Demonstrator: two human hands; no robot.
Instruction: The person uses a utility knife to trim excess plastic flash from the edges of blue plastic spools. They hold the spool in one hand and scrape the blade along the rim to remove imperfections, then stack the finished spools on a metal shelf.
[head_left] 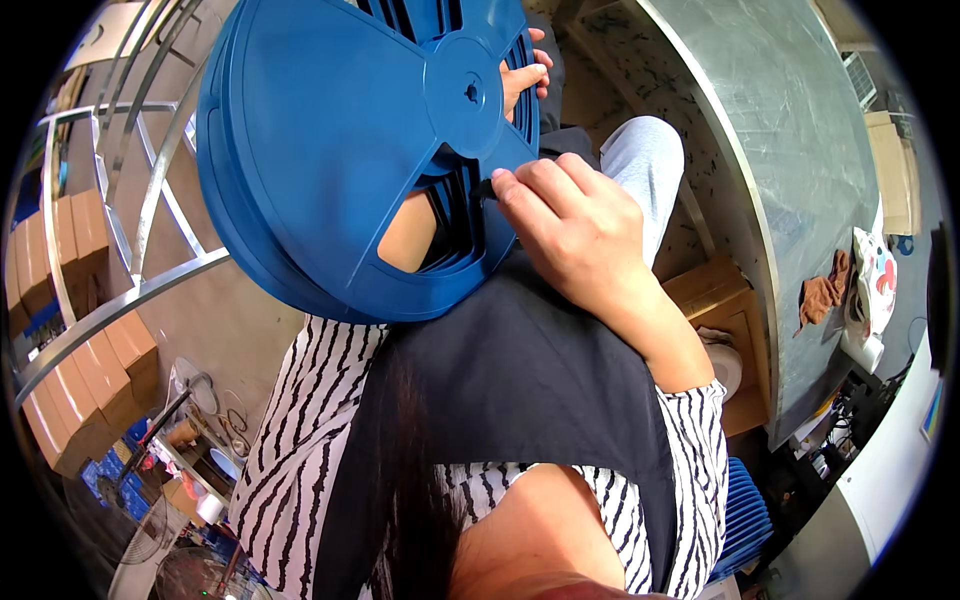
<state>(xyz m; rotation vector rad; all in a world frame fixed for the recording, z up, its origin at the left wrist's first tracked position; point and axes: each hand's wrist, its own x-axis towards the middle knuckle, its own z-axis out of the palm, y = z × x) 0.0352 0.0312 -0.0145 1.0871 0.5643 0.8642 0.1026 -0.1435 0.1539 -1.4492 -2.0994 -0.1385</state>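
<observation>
Several large blue plastic reels stand stacked face to face against my lap, with wedge-shaped openings around a round hub. My left forearm passes behind them and shows through the lower opening. At their far right side, my left hand holds the reels, its fingers partly hidden by them. My right hand is closed in front of the reels, beside the lower opening. Between its thumb and forefinger is a small black piece, mostly covered, whose kind I cannot make out.
To the right stands a grey-green table with a brown cloth and a white printed bag. A metal tube frame rises at the left, near stacked cardboard boxes. An open carton sits under the table.
</observation>
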